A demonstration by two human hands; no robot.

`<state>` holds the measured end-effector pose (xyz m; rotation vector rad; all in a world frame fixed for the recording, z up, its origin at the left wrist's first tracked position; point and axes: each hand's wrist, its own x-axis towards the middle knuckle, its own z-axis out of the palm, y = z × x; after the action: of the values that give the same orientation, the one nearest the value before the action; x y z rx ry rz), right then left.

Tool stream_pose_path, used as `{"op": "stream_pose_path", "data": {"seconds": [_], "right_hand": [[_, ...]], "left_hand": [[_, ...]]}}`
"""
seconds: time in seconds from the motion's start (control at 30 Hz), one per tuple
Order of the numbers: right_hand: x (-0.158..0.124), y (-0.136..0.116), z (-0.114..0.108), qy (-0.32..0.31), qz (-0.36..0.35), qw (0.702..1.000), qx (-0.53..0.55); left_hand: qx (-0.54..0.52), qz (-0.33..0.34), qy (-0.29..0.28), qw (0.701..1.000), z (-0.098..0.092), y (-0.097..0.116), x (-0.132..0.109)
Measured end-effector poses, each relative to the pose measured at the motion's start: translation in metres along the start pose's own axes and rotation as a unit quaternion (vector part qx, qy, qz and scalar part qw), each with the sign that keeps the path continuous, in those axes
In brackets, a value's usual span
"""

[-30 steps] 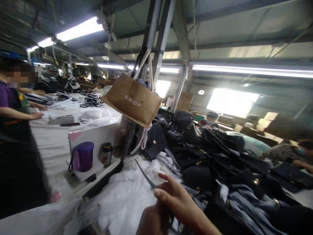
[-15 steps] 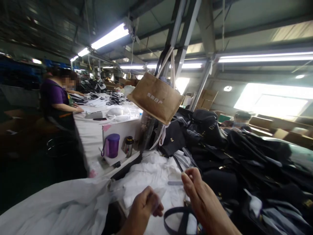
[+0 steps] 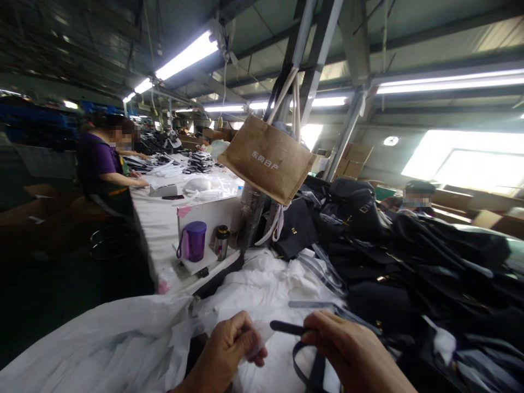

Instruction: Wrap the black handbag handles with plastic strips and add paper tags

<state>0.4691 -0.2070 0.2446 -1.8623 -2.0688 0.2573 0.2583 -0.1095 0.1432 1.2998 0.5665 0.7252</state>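
The fingers of the right hand (image 3: pixel 341 341) close on a black strap (image 3: pixel 286 327), low down and a little right of the hanging brown tote bag (image 3: pixel 266 158). The fingers of the left hand (image 3: pixel 229 349), below the tote bag and slightly left, are curled inward; whether they pinch something thin and see-through I cannot tell. A narrow gap parts the two hands, and the strap's free end points into it, well below the tote bag.

That end is slim, flat and rounded at the tip, with a dull dark finish. Under the right hand a dark band (image 3: pixel 301 367) bends into a loop; whether it is the same piece is unclear.

Straight below the tote bag spreads a soft white heap (image 3: pixel 262 281), with open air between it and the bag's lower edge. A grey strip (image 3: pixel 311 304) lies across it, below and right of the bag. Farther right, black bags (image 3: pixel 379 300) with gold-coloured fittings are piled close, bounding the right hand's side. Low and left of the tote bag, white sheeting (image 3: pixel 123 338) borders the left forearm; above that sheeting, still left of the bag, stand a purple cup (image 3: pixel 194 242) and a flask (image 3: pixel 221 243), near the edge of a white-covered table (image 3: pixel 143 224).
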Motion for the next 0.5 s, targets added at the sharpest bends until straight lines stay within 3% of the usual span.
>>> {"op": "stream_pose_path", "data": {"seconds": [0.3,0.5], "right_hand": [[0.008,-0.008,-0.003,-0.031,-0.005,0.996,-0.086],[0.009,-0.01,0.001,-0.044,-0.017,0.993,-0.11]], "left_hand": [[0.052,-0.039,-0.066,0.996,-0.012,0.009,-0.006],[0.033,-0.081,-0.107,0.99,-0.017,0.005,-0.009]]}}
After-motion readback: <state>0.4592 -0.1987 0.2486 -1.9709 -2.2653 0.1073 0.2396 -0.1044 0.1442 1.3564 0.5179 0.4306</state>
